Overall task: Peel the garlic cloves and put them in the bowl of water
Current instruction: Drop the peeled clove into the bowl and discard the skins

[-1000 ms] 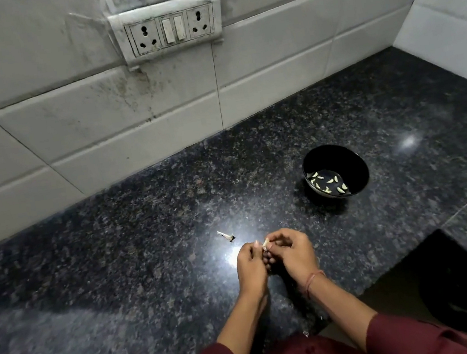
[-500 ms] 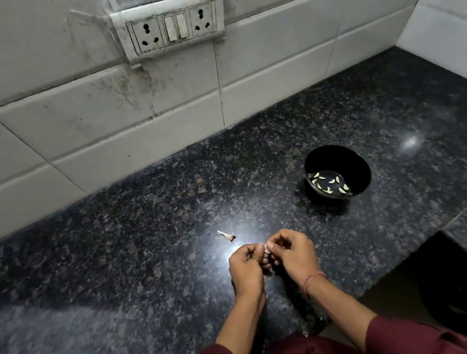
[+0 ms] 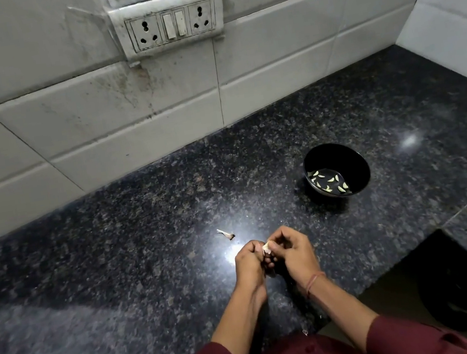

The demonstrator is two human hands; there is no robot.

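Both my hands meet over the dark granite counter (image 3: 118, 271), near its front edge. My left hand (image 3: 248, 263) and my right hand (image 3: 291, 251) have curled fingers that pinch one small pale garlic clove (image 3: 266, 246) between them; most of the clove is hidden by the fingers. A black bowl (image 3: 345, 159) stands up and to the right of my hands. Several peeled cloves (image 3: 329, 181) float in its water.
A small scrap of garlic stem and skin (image 3: 226, 234) lies on the counter just left of my hands. A white tiled wall with a socket panel (image 3: 171, 24) backs the counter. At the right, the counter edge steps down to a dark gap (image 3: 447, 296).
My hands stay together on the clove. The fingers have shifted slightly around it, and a little more of its pale tip shows now.
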